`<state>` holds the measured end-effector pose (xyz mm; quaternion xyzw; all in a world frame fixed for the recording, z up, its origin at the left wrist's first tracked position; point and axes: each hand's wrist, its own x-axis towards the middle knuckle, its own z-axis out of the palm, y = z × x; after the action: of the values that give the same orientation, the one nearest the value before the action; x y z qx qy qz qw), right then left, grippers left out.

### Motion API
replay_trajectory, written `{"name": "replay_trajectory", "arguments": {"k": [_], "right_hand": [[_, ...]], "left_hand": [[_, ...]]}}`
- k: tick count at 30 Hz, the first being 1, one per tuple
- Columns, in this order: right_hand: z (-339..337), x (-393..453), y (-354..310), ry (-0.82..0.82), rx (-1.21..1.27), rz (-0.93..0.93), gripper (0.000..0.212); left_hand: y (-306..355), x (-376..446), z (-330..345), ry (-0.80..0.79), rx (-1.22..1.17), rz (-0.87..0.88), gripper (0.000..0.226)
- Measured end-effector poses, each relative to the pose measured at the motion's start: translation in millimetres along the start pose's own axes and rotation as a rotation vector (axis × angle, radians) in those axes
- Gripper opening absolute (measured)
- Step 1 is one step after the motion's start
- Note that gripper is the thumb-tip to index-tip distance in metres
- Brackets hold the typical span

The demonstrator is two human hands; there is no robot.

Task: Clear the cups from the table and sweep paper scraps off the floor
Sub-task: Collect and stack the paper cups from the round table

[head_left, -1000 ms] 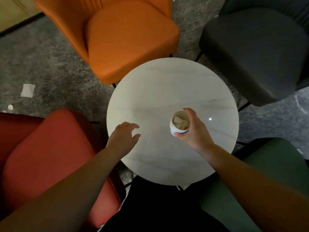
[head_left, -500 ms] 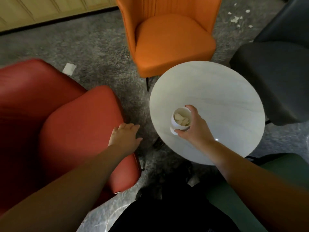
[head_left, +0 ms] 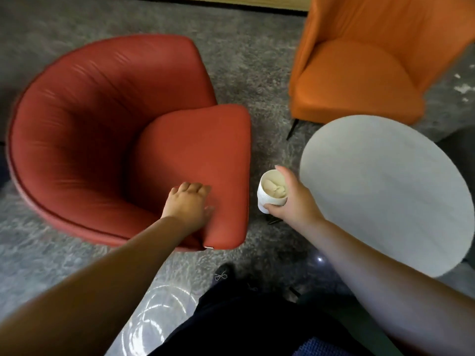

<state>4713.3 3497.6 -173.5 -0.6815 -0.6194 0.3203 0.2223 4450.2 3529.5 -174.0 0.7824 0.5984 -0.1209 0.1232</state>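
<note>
One white cup (head_left: pixel 272 194), stuffed with crumpled paper, sits in the right hand (head_left: pixel 293 201) at the centre of the frame, thumb and fingers wrapped round its wall, held over the grey carpet (head_left: pixel 267 73) just left of the round table (head_left: pixel 385 191). The left hand (head_left: pixel 189 204) hangs with loose fingers, holding nothing, over the red armchair (head_left: pixel 128 140) seat. Clearing the cup looks to be the step in hand; next it needs carrying, kept upright, to wherever it belongs. Scraps (head_left: pixel 462 87) lie at right edge.

The right hand (head_left: pixel 293 201) has carried the white cup (head_left: pixel 267 201) off the surface (head_left: pixel 385 191); it is now above the carpet. The left hand (head_left: pixel 189 205) now hovers over the red chair (head_left: pixel 102 124).
</note>
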Motion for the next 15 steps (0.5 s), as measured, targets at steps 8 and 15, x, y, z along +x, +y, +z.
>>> {"name": "replay_trajectory", "arguments": {"k": [8, 15], "right_hand": [[53, 6, -62, -0.237, -0.044, -0.269, 0.093], [117, -19, -124, -0.480, -0.087, -0.460, 0.091]], "left_hand": [[-35, -109, 31, 0.076, -0.139, -0.345, 0.060], [-70, -208, 66, 0.060, -0.245, -0.627, 0.063]]}}
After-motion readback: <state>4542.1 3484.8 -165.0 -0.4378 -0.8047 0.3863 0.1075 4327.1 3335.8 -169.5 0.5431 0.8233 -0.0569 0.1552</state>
